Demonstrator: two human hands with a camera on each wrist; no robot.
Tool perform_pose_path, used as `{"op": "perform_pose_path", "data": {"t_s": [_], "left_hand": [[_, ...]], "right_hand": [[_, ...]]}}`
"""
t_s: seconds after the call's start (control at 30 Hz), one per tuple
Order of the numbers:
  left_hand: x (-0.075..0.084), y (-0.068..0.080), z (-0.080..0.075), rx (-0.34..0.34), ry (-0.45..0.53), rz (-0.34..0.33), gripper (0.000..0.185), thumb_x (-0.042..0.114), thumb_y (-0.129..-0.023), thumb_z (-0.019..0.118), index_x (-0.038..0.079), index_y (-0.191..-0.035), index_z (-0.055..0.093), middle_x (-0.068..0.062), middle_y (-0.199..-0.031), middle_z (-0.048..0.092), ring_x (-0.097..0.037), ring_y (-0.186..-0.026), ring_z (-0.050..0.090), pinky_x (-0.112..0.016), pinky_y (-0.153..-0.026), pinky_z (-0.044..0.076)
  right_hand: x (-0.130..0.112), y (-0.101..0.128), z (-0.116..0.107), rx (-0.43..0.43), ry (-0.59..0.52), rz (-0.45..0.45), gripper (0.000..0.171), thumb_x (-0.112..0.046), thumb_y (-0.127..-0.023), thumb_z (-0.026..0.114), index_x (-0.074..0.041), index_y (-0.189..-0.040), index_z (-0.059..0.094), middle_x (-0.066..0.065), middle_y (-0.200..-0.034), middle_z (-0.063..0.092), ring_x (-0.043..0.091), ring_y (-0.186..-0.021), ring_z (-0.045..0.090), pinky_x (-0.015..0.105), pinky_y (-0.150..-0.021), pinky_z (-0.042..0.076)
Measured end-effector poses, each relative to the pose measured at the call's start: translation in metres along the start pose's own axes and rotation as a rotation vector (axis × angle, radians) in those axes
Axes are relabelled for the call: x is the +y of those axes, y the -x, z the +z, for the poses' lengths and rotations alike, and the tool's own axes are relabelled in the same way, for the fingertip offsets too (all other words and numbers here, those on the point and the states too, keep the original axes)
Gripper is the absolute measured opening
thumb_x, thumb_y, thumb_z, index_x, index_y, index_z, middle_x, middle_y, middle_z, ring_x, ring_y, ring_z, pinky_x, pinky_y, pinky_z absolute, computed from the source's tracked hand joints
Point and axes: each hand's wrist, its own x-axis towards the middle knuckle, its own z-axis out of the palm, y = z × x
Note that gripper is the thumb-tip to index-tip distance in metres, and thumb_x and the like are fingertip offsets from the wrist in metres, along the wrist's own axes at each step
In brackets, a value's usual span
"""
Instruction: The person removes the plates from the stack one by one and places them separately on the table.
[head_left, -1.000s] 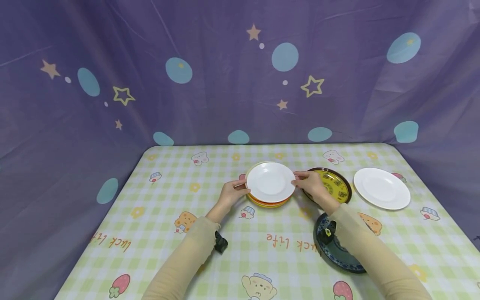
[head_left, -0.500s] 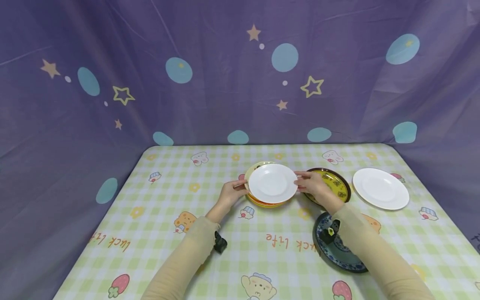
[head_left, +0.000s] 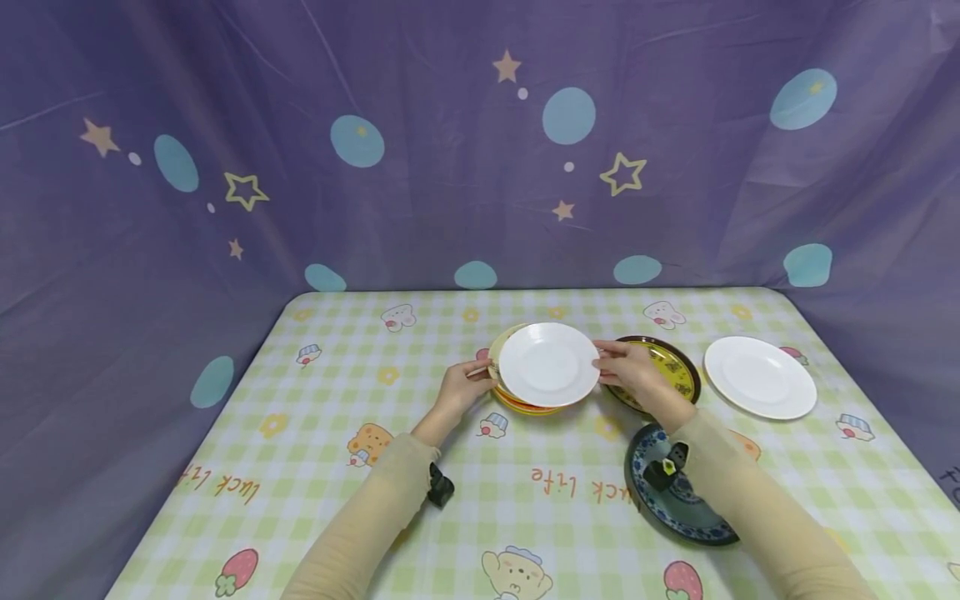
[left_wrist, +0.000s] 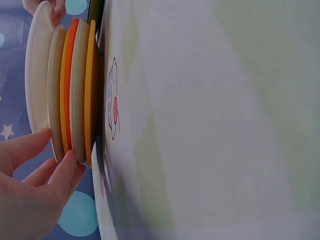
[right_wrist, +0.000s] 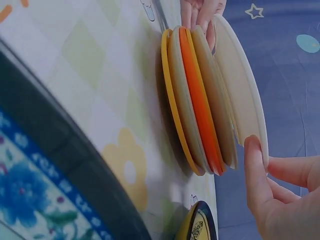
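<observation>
1. My right hand [head_left: 637, 373] pinches a white plate [head_left: 550, 365] above the stack [left_wrist: 75, 95].
2. My left hand [head_left: 456, 392] touches the stack's rim; whether it pinches, I can't tell.
3. My right arm overlaps the yellow plate [head_left: 677, 367] and blue plate [head_left: 673, 507].

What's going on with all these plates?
A person is handling a white plate above a stack of plates. The right hand pinches its edge, and that side stands clear of the stack. The left hand holds the opposite edge of the pile. To the right, on the checked tablecloth, lie a yellow dark-rimmed plate, a second white plate and, nearer the person, a blue-patterned plate.
</observation>
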Motion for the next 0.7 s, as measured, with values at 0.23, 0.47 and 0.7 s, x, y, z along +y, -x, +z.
{"op": "perform_pose_path", "data": {"t_s": [0.23,0.47,0.7], "left_hand": [[-0.001,0.000,0.001,0.006,0.002,-0.012,0.041,-0.005,-0.077,0.061,-0.007,-0.117,0.053,-0.025,-0.113,0.055,-0.030,-0.105,0.054,-0.027,-0.084,0.050],[0.000,0.000,0.001,0.007,0.005,-0.018,0.042,-0.006,-0.077,0.061,-0.006,-0.118,0.051,-0.023,-0.117,0.053,-0.030,-0.107,0.053,-0.028,-0.085,0.049],[0.001,0.001,0.001,0.015,0.016,-0.020,0.043,-0.007,-0.075,0.061,-0.006,-0.117,0.052,-0.023,-0.116,0.053,-0.031,-0.106,0.053,-0.029,-0.085,0.049]], "right_hand": [[-0.003,0.005,-0.004,0.019,-0.028,0.014,0.051,0.004,-0.083,0.054,0.004,-0.131,0.037,0.002,-0.085,0.051,0.008,-0.061,0.057,0.020,-0.062,0.055],[-0.006,0.013,-0.015,0.004,-0.030,0.014,0.052,0.003,-0.084,0.053,0.004,-0.133,0.034,0.001,-0.088,0.051,0.006,-0.064,0.058,0.019,-0.064,0.054],[-0.004,0.019,-0.025,0.012,-0.029,0.008,0.053,0.002,-0.084,0.055,0.005,-0.133,0.034,-0.003,-0.083,0.054,0.006,-0.063,0.059,0.020,-0.064,0.055]]}}
